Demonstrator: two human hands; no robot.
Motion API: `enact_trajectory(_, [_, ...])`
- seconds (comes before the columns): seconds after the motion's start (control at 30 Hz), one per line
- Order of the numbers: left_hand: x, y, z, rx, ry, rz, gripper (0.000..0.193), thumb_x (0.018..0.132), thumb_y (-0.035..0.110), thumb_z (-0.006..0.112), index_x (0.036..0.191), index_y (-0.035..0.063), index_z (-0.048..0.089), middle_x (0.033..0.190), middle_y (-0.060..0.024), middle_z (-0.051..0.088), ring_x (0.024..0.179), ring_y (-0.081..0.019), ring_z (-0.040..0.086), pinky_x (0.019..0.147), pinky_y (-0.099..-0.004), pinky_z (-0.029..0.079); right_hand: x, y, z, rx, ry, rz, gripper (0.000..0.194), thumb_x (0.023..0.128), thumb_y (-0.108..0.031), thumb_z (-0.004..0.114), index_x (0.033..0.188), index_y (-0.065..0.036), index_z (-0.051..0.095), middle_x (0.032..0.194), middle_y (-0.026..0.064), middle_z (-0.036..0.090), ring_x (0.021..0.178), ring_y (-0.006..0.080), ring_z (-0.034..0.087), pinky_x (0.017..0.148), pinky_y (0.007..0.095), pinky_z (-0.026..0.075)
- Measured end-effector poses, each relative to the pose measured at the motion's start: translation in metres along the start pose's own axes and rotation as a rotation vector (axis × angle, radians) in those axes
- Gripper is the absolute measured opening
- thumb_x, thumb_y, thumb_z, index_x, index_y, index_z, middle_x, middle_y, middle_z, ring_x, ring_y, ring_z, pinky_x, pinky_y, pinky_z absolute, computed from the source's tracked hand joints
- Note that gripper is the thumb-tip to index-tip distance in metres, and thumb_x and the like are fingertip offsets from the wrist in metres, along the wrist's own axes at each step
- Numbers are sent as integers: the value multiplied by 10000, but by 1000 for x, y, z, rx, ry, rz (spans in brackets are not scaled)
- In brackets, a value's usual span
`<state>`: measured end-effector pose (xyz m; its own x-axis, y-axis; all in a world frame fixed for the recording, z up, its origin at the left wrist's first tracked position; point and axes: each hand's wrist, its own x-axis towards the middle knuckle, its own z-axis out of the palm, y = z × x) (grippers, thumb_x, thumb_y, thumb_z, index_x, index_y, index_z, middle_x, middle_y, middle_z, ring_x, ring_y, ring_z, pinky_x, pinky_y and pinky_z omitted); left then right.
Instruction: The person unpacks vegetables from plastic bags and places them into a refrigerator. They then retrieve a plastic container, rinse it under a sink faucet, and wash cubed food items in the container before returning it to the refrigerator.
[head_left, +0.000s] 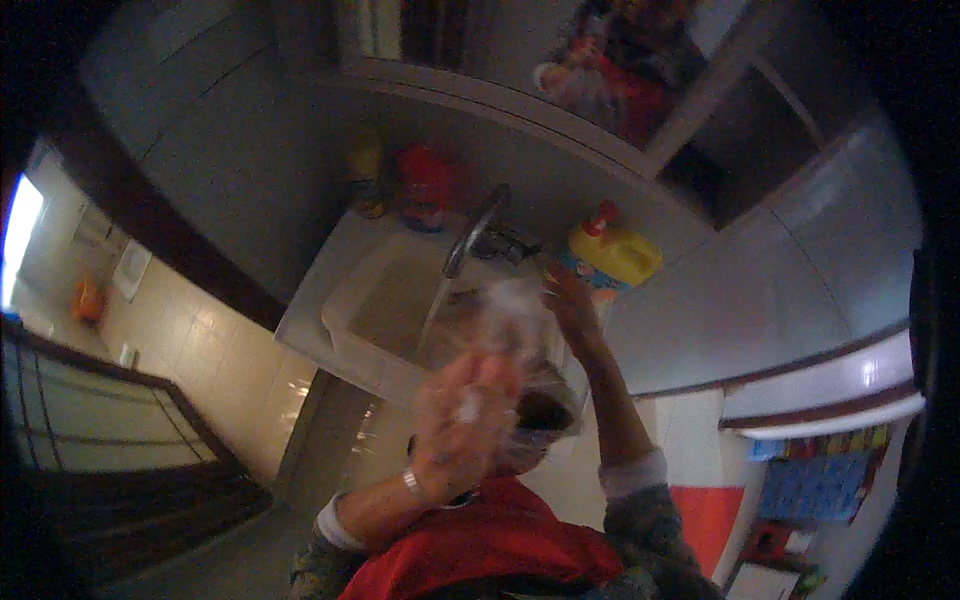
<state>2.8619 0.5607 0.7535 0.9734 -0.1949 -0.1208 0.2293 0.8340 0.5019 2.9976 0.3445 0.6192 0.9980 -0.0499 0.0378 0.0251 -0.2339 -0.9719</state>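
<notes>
My left hand (465, 427), blurred and wearing a metal band at the wrist, is over the near edge of a white sink (334, 330). A small whitish patch shows at its fingers; whether it holds anything is unclear. Beside it lies a blurred, shoe-like object with a dark opening (544, 410). A whitish, foamy-looking blur (517, 300) lies beyond, at the basin's right side. My right hand (571, 307) is at the right edge of that blur, fingers bent; its grip is unclear. A thin stream of water runs from the metal tap (469, 240) into the basin.
A yellow jug with a red cap (626, 255) stands behind the sink on the right. A red container (426, 180) and a yellowish bottle (365, 172) stand at the back left. A mirror (510, 45) is above. A dark-framed panel (97, 397) is at far left.
</notes>
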Motion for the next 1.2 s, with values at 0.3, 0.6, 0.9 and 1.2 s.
enact_trajectory(0.3, [-43,67,-42,382,189,389,148,947,211,468,1045,100,480,864,-28,500,679,-141,489,480,-221,412,82,118,17,-713,116,120,672,716,-54,591,1351,-16,376,1325,159,450,1177,229,450,904,315,393])
enact_trajectory(0.6, [-19,79,-30,199,38,366,273,943,235,485,1188,115,461,1001,-27,544,755,-153,523,499,-238,393,44,38,19,-120,39,-307,664,788,-139,571,1388,-34,306,1380,139,395,1258,253,388,1001,352,348])
enact_trajectory(0.9, [38,0,40,118,10,205,178,905,217,528,1051,118,504,939,12,535,702,-72,481,497,-200,354,-81,-13,39,773,-348,96,560,878,-386,548,1334,-102,389,1322,65,442,1206,208,425,1006,352,356])
enact_trajectory(1.2, [91,-63,3,556,104,298,262,952,266,481,780,74,529,639,48,456,568,-34,382,506,-210,307,-63,8,-9,697,-220,-95,475,910,-373,491,1292,-94,450,1280,63,481,1151,223,470,987,366,387])
